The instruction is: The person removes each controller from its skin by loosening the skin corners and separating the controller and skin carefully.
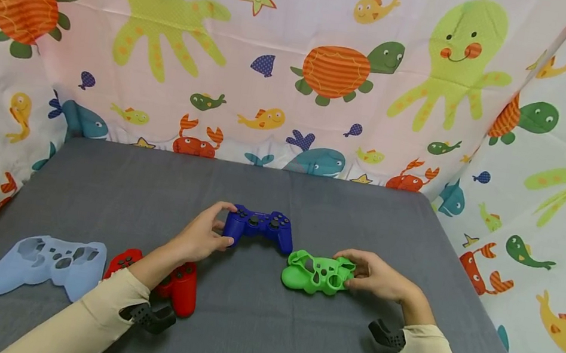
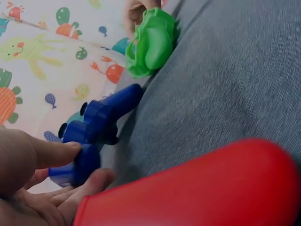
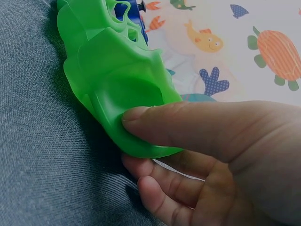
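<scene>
My left hand (image 1: pixel 201 234) grips a blue game controller (image 1: pixel 261 226) by its left end, thumb on the near side and fingers at the far edge. In the left wrist view the controller (image 2: pixel 96 120) is held between thumb and fingers. My right hand (image 1: pixel 375 274) pinches the right end of a green silicone controller cover (image 1: pixel 313 277). The right wrist view shows the thumb pressed inside the hollow of the green cover (image 3: pixel 127 89), with fingers beneath it. The cover lies just right of and nearer than the blue controller.
A red controller (image 1: pixel 185 289) lies under my left forearm, which hides its middle. Farther left is a light blue controller cover (image 1: pixel 62 260). All are on a grey cloth-covered table (image 1: pixel 259 342), with a sea-animal patterned curtain (image 1: pixel 281 31) behind and at the sides.
</scene>
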The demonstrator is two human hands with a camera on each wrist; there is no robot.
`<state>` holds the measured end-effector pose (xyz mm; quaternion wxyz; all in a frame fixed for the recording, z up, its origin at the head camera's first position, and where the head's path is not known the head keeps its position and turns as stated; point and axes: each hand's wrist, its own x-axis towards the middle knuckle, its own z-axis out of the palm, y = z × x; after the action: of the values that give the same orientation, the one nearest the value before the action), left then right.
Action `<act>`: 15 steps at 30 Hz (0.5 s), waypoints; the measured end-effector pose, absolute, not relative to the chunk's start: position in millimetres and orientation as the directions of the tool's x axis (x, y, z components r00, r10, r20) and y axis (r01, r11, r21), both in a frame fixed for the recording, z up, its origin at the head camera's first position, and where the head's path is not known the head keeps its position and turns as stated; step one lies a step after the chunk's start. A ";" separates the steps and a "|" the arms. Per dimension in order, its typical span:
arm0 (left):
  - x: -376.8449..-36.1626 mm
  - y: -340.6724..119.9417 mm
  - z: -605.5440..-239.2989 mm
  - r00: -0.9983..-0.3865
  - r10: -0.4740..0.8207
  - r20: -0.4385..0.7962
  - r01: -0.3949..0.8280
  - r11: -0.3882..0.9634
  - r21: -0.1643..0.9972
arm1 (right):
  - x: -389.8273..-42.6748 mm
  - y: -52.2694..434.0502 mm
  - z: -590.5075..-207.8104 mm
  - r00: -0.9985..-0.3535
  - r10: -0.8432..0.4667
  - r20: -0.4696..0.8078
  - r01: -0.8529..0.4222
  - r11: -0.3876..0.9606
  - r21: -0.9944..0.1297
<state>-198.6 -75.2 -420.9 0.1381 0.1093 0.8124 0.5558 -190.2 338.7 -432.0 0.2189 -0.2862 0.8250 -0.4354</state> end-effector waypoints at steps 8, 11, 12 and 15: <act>-201.9 -81.0 -418.1 -0.928 0.333 -0.169 0.049 0.558 0.828 | -192.5 338.4 -432.3 -0.736 -0.666 -0.119 -0.265 0.446 -0.855; -201.7 -83.0 -418.3 -0.922 0.339 -0.189 0.055 0.598 0.800 | -192.2 338.4 -432.6 -0.733 -0.669 -0.118 -0.262 0.438 -0.860; -201.6 -83.6 -418.1 -0.920 0.342 -0.190 0.063 0.609 0.790 | -192.1 338.2 -432.5 -0.733 -0.670 -0.117 -0.261 0.436 -0.861; -201.8 -85.2 -417.2 -0.925 0.333 -0.184 0.079 0.641 0.764 | -191.7 338.4 -432.5 -0.734 -0.669 -0.120 -0.258 0.437 -0.861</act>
<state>-201.8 -85.2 -417.2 0.1559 0.1155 0.8923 0.4077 -191.7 338.4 -432.5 0.2292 -0.2838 0.8162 -0.4480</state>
